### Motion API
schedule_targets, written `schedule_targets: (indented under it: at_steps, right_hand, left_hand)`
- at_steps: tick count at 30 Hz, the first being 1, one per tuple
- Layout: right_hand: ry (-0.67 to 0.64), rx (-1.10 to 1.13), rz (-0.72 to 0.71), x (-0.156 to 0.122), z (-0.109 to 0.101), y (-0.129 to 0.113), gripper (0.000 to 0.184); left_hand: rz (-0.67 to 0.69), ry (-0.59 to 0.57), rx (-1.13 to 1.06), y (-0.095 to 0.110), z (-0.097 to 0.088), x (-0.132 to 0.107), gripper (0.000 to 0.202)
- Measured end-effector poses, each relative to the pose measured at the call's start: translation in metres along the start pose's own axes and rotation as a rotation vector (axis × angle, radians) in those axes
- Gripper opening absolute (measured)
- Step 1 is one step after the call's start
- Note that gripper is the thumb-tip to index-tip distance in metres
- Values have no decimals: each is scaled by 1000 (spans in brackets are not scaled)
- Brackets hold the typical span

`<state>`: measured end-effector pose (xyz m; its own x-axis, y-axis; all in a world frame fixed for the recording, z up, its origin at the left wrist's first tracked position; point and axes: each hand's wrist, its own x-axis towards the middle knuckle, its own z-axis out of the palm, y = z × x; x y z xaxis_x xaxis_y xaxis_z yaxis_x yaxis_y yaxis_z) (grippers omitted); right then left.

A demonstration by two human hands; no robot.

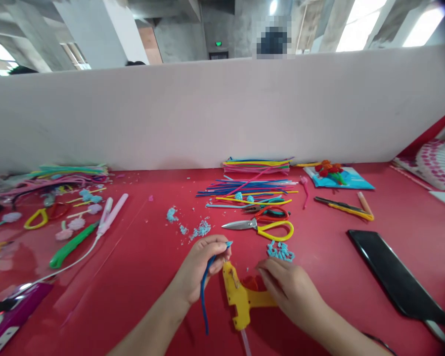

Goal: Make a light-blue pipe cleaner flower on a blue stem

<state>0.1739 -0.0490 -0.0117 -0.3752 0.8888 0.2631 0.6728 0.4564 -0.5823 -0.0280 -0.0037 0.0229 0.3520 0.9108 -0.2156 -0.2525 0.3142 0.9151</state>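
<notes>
My left hand [203, 262] is closed around a blue pipe cleaner [204, 291], whose light blue tip sticks out past my thumb. My right hand [287, 289] rests on the handle of a yellow glue gun [237, 296] lying on the red table [141, 267], fingers curled over it. Just beyond my right hand lies a small heap of light blue pipe cleaner bits [281, 251]. Scissors [261, 226] with yellow and red handles lie behind that heap.
Piles of coloured pipe cleaners [252, 190] lie near the white partition [222, 113]. A black phone-like slab [393, 279] lies at the right, a craft knife [343, 207] behind it. At the left are a green cutter [72, 245], a white tool [111, 215] and fuzzy flowers.
</notes>
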Motion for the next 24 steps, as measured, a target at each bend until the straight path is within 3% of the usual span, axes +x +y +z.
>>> schedule_targets:
  at_steps: [4, 9, 15, 19, 24]
  right_hand:
    - [44, -98, -12, -1, -5, 7, 19]
    - [156, -249, -46, 0, -8, 17, 19]
    - [162, -326, -74, 3, -3, 25, 21]
    - [79, -312, -120, 2, -4, 23, 21]
    - [-156, -296, -229, 0, -10, 7, 19]
  left_hand:
    - [13, -12, -163, -2, -2, 3, 16]
    - [-22, -6, -209, -3, -3, 4, 14]
    - [-64, -35, -255, -3, 0, 3, 15]
    - [-64, -42, -277, -7, 1, 5, 15]
    - [-54, -39, -276, -15, 3, 9, 14]
